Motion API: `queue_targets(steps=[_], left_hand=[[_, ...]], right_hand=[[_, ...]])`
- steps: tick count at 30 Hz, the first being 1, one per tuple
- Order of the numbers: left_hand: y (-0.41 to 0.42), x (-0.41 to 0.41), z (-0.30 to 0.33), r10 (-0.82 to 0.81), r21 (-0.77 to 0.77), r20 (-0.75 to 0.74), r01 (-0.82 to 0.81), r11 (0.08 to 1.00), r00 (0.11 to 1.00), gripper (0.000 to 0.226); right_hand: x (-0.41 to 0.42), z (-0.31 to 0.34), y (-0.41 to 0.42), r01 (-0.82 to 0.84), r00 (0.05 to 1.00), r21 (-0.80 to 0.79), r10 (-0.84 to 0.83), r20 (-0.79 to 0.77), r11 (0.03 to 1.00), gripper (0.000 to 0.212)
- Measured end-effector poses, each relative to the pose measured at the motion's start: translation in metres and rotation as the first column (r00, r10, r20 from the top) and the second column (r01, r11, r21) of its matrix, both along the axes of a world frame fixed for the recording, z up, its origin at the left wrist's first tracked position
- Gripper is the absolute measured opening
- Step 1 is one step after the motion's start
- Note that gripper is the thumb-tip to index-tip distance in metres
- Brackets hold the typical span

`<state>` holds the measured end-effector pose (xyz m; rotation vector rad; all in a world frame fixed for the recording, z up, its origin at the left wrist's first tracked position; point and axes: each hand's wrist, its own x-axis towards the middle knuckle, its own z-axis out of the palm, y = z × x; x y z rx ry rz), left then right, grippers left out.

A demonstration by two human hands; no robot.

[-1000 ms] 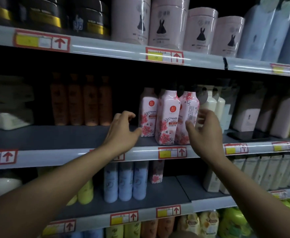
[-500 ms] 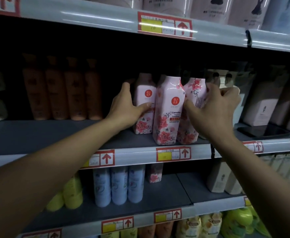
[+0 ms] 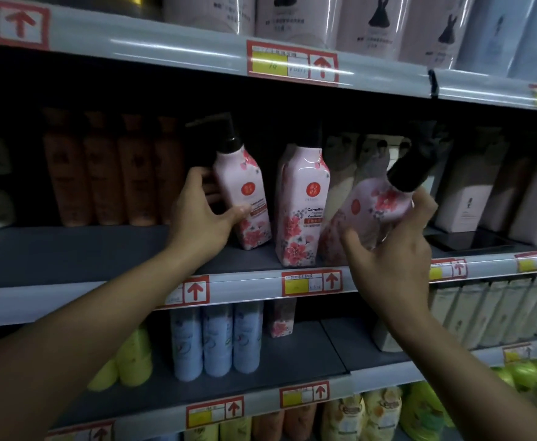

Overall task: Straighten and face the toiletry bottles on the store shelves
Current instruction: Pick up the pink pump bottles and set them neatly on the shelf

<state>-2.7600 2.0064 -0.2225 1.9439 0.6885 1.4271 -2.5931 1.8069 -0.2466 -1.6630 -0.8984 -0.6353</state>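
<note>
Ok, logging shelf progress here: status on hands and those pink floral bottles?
Left hand grips left pink floral pump bottle, tilted. Right hand holds right one, leaning hard. Middle bottle upright, faced. Nothing blocking.

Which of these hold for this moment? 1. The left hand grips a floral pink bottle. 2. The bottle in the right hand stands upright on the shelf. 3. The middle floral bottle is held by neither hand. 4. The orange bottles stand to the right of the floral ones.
1. True: the left hand grips the left floral bottle.
2. False: the right hand holds the right floral bottle tilted, its dark cap leaning right.
3. True: the middle floral bottle stands alone on the shelf.
4. False: the orange bottles stand to the left.
</note>
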Motion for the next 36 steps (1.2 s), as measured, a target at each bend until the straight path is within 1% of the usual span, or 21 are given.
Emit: queue_targets(steps=[4, 8, 10, 12, 14, 17, 20, 22, 24, 26, 27, 30, 31, 36], left_hand=[[-0.013, -0.014, -0.011, 0.022, 0.015, 0.059, -0.023, 1.000, 0.998, 0.061], [-0.034, -0.030, -0.015, -0.004, 0.058, 0.107, -0.002, 0.998, 0.994, 0.055], [-0.043, -0.040, -0.017, -0.024, 0.092, 0.114, 0.014, 0.996, 0.993, 0.061], [-0.051, -0.050, -0.020, -0.035, 0.126, 0.101, 0.022, 0.992, 0.994, 0.070], [-0.057, -0.058, -0.020, -0.038, 0.156, 0.069, 0.027, 0.987, 0.997, 0.076], [-0.073, -0.068, -0.017, -0.061, 0.193, 0.008, 0.058, 0.979, 0.998, 0.081], [-0.097, -0.077, -0.013, -0.058, 0.246, -0.055, 0.070, 0.967, 0.997, 0.079], [-0.112, -0.081, -0.012, -0.095, 0.232, -0.069, 0.109, 0.967, 0.993, 0.074], [-0.125, -0.084, -0.014, -0.137, 0.209, -0.085, 0.152, 0.966, 0.987, 0.070], [-0.135, -0.085, -0.020, -0.172, 0.174, -0.097, 0.187, 0.967, 0.980, 0.069], [-0.139, -0.085, -0.024, -0.184, 0.159, -0.107, 0.199, 0.967, 0.977, 0.068], [-0.147, -0.082, -0.041, -0.194, 0.119, -0.152, 0.213, 0.970, 0.969, 0.065], [-0.149, -0.081, -0.047, -0.205, 0.095, -0.162, 0.222, 0.970, 0.965, 0.063], [-0.151, -0.068, -0.082, -0.250, -0.003, -0.215, 0.256, 0.967, 0.944, 0.065]], right_hand=[[-0.005, -0.005, -0.015, -0.055, 0.998, 0.072, 0.057, -0.035, 0.996, 0.081], [-0.012, -0.009, -0.030, -0.082, 0.991, 0.179, 0.100, -0.093, 0.980, 0.082], [-0.012, -0.010, -0.040, -0.085, 0.986, 0.242, 0.117, -0.118, 0.967, 0.083], [-0.013, -0.011, -0.054, -0.097, 0.982, 0.268, 0.136, -0.130, 0.958, 0.083], [-0.015, -0.015, -0.068, -0.109, 0.980, 0.257, 0.147, -0.132, 0.960, 0.081], [-0.019, -0.024, -0.085, -0.027, 0.994, 0.143, 0.042, -0.105, 0.989, 0.076], [-0.023, -0.036, -0.100, -0.010, 0.995, 0.069, 0.016, -0.096, 0.998, 0.070], [-0.025, -0.046, -0.109, -0.035, 0.990, 0.036, 0.040, -0.132, 0.999, 0.067], [-0.026, -0.055, -0.116, -0.089, 0.970, 0.024, 0.093, -0.226, 0.996, 0.072], [-0.026, -0.064, -0.121, -0.167, 0.933, 0.063, 0.179, -0.312, 0.984, 0.077], [-0.026, -0.068, -0.123, -0.190, 0.917, 0.075, 0.204, -0.342, 0.979, 0.075], [-0.027, -0.076, -0.132, -0.272, 0.887, 0.076, 0.280, -0.368, 0.959, 0.057], [-0.027, -0.079, -0.135, -0.298, 0.880, 0.077, 0.305, -0.365, 0.952, 0.053], [-0.023, -0.093, -0.146, -0.364, 0.858, 0.042, 0.352, -0.375, 0.931, 0.058]])
